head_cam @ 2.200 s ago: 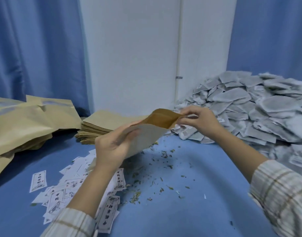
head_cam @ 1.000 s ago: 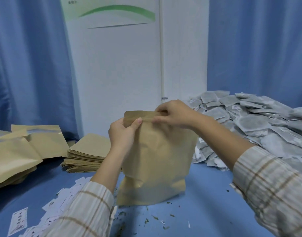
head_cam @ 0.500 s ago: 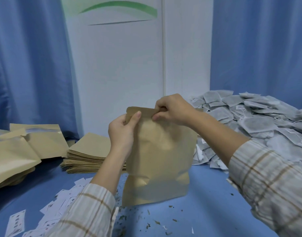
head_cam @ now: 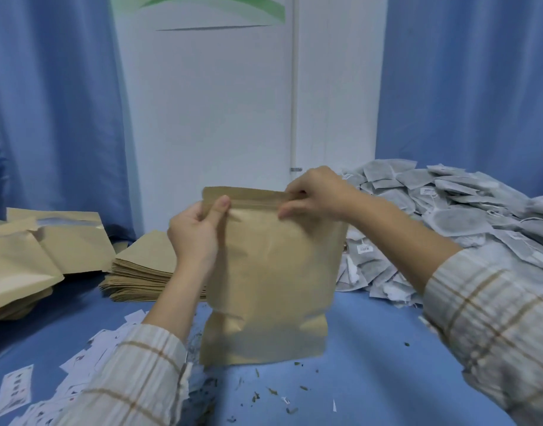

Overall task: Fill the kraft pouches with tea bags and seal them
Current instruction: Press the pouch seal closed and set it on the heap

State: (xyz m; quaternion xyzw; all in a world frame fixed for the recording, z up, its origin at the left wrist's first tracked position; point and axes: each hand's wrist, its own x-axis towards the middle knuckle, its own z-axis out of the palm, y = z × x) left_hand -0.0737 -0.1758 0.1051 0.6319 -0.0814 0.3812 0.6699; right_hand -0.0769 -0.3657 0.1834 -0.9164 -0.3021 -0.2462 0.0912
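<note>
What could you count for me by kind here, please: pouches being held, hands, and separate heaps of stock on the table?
Kraft pouch held upright: 1
Hands, left hand and right hand, pinching its top edge: 2
Heaps: tea bags, flat pouch stack, pouches at far left, paper tags: 4
Total: 7

A tan kraft pouch (head_cam: 270,272) stood on a blue table (head_cam: 386,348), against grey tea bags (head_cam: 448,216), blue curtains (head_cam: 49,103) and plaid cream sleeves (head_cam: 494,333).

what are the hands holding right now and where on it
Both hold the upright kraft pouch by its top strip: the left hand pinches the left corner, the right hand pinches near the right end.
</note>
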